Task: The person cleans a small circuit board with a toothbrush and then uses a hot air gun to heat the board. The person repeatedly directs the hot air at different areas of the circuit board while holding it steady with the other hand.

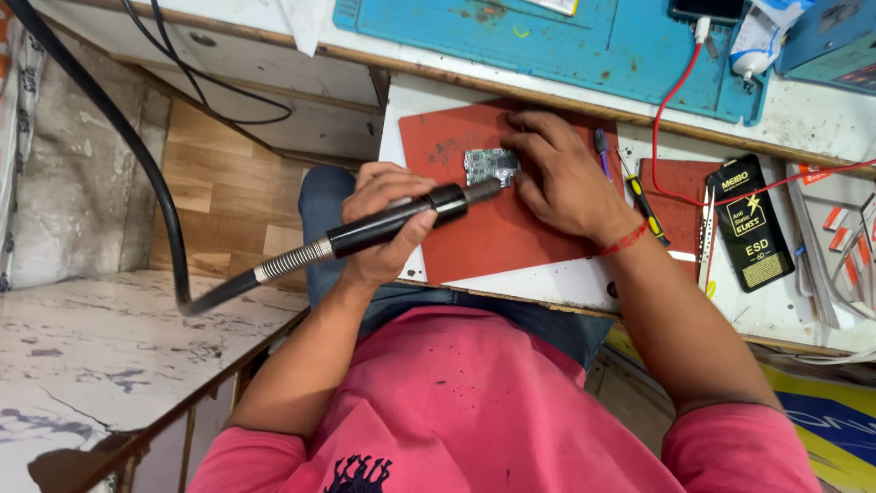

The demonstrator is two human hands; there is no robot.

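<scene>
My left hand [381, 208] is closed around the black handle of a hot-air tool [370, 235]. Its metal nozzle [482, 190] points at a small green circuit board [487, 164]. The board lies on a red mat [511, 237] on a white work surface. My right hand [561, 178], with a red thread at the wrist, rests flat on the mat, and its fingers press the board's right edge. The tool's spring-wrapped black hose [137, 155] runs off to the left and up.
A purple screwdriver [601, 149] and a yellow-and-black screwdriver [646, 205] lie right of my right hand. Further right are tweezers [707, 228], a black packet [750, 224] and paper strips. A blue mat [584, 46] and a red cable [671, 100] sit behind.
</scene>
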